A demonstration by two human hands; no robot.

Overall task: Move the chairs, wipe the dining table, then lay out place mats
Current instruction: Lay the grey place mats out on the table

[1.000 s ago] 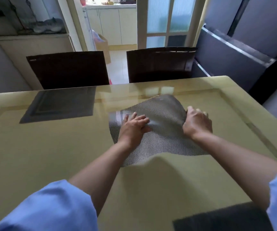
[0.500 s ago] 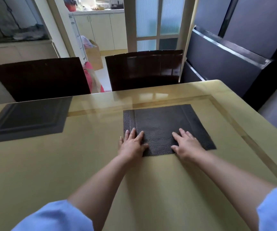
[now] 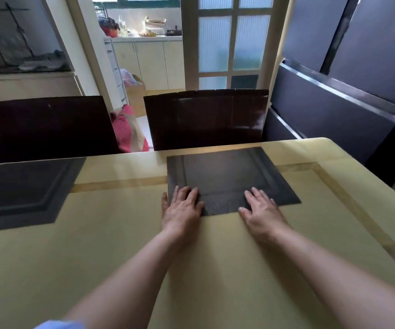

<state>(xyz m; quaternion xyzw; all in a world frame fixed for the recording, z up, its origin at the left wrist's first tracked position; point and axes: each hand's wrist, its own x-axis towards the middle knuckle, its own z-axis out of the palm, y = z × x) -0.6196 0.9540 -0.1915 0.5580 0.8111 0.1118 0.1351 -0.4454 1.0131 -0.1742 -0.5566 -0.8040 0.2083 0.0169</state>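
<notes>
The lower part of the view is filled by a glossy yellow-beige dining table [image 3: 111, 262], bordered by a darker inlaid band. At 2 o'clock, beyond the table's far right corner, a dark panelled wall unit [image 3: 334, 108] is seen. Two dark, glossy wooden chairs are set against the far edge of the table, their backs upright and apart from each other: the left chair [image 3: 44, 129] at 10 o'clock and the right chair [image 3: 206, 119] at 12 o'clock. Behind the right chair a frosted glazed door [image 3: 229, 41] is seen.

Two dark woven place mats are laid flat on the table. The left place mat [image 3: 23, 188] lies at 9 o'clock in front of the left chair and is cut off by the edge of the view. The right place mat [image 3: 229, 176] lies at 12 o'clock in front of the right chair, with its far edge close to the table's far edge. Its near edge is pressed by both hands. The left hand [image 3: 182, 210] is laid on the near left corner, with the fingers straight and slightly spread and nothing gripped; the thumb rests on bare table beside the mat. The right hand [image 3: 260, 210] is laid flat further along the same edge, toward 1 o'clock, with the fingers extended on the mat and the heel on the table. A pink bag [image 3: 123, 129] is seen on the floor between the two chairs.
</notes>
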